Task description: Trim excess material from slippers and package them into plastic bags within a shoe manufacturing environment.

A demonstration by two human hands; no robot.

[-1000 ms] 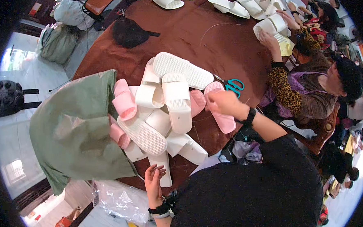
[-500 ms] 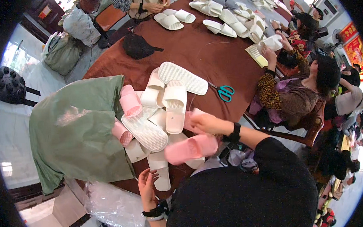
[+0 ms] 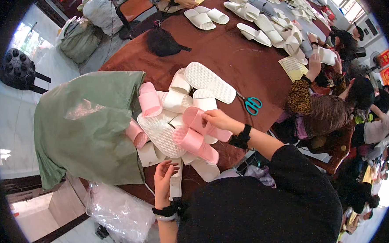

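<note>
A brown table (image 3: 226,54) carries everything. Just under the right hand (image 3: 217,119) lies a heap of white slippers (image 3: 168,123) mixed with pink slippers (image 3: 195,141), some sole-up. Left of the left hand (image 3: 163,179) a green sack (image 3: 85,127) lies slumped over the table's edge. Beyond the right hand, to its right, lie teal-handled scissors (image 3: 251,104). Far beyond it sit a black pouch (image 3: 164,41), a yellowish paper sheet (image 3: 293,68) and rows of paired white slippers (image 3: 259,17).
</note>
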